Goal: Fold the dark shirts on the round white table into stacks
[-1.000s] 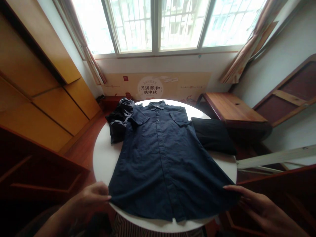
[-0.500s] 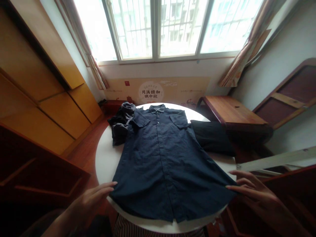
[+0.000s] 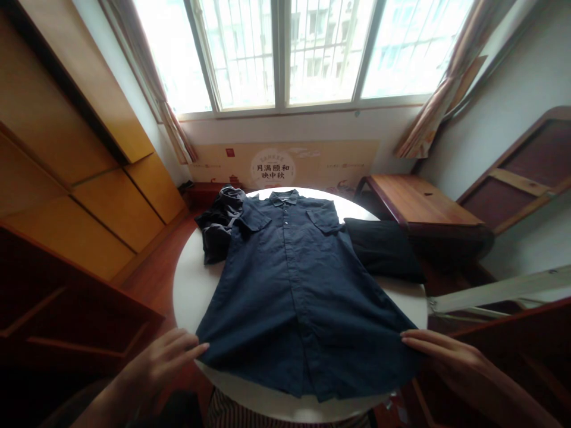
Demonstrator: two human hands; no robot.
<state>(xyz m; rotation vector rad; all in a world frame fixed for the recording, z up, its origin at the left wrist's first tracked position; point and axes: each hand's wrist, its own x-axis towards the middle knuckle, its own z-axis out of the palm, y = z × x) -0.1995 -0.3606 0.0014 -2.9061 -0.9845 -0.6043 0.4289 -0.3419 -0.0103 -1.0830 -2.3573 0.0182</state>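
A dark navy short-sleeved shirt (image 3: 285, 285) lies front up on a round white table (image 3: 190, 285), collar toward the window and hem toward me. At its lower left edge my left hand (image 3: 165, 356) pinches the cloth between thumb and fingers. My right hand (image 3: 446, 351) grips the opposite edge near the lower right corner, thumb and fingers pressed together. Both sleeves rest folded inward over the shirt's upper part, and the hem spans the space between my hands.
Crumpled dark clothing (image 3: 220, 220) sits at the table's back left, touching the shirt. A folded black garment (image 3: 383, 249) lies at the right. Beyond stand a wooden side table (image 3: 423, 199) and yellow cabinets (image 3: 116, 202). A striped cloth (image 3: 232, 410) shows below the near edge.
My right fingers have closed on the shirt's edge and drawn slightly inward. The left fingers have changed from lying along the edge to pinching it. The hem's folds have shifted.
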